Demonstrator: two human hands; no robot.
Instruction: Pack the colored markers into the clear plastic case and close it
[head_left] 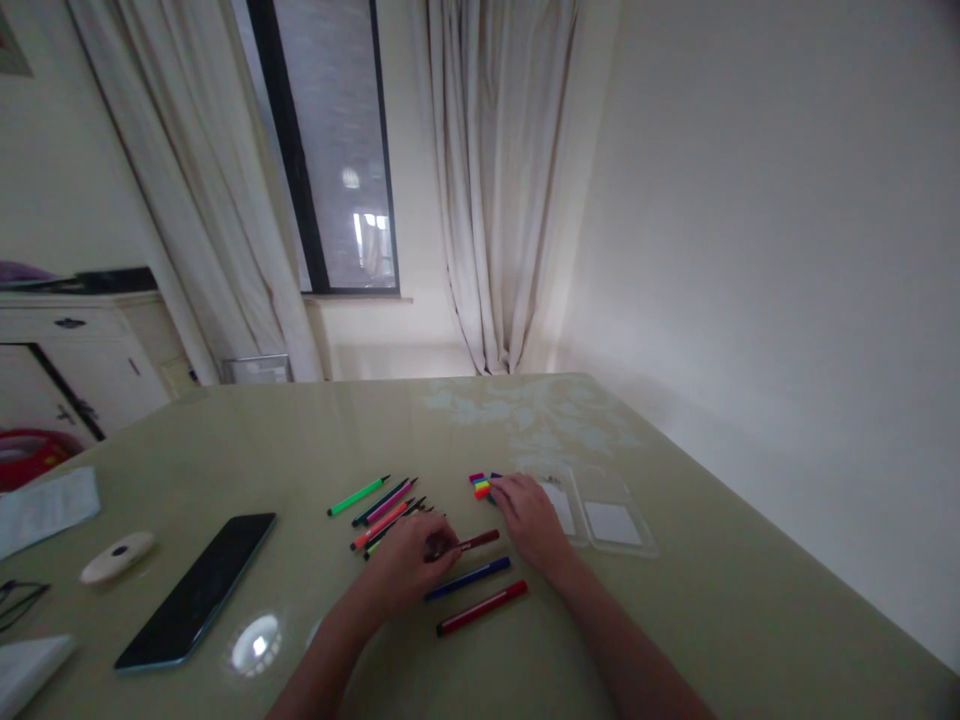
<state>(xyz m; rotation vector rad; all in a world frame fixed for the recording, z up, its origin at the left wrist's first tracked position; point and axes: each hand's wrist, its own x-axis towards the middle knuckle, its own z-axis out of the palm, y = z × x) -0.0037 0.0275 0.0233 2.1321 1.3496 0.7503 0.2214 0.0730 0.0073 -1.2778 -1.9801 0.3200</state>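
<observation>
My left hand is closed on a brown marker that points to the right. Just beyond that hand, several uncapped markers lie side by side, among them a green marker and an orange marker; my fingers hide part of the group. Nearer to me are a blue marker and a red marker, both with caps on. Bent fingers of my right hand press together at a small cluster of coloured marker caps, and the cap at the fingertips is mostly covered.
An open clear plastic case with white inserts lies right of my right hand. On the left are a dark phone, a white oval object and a paper. The table meets a wall on the right.
</observation>
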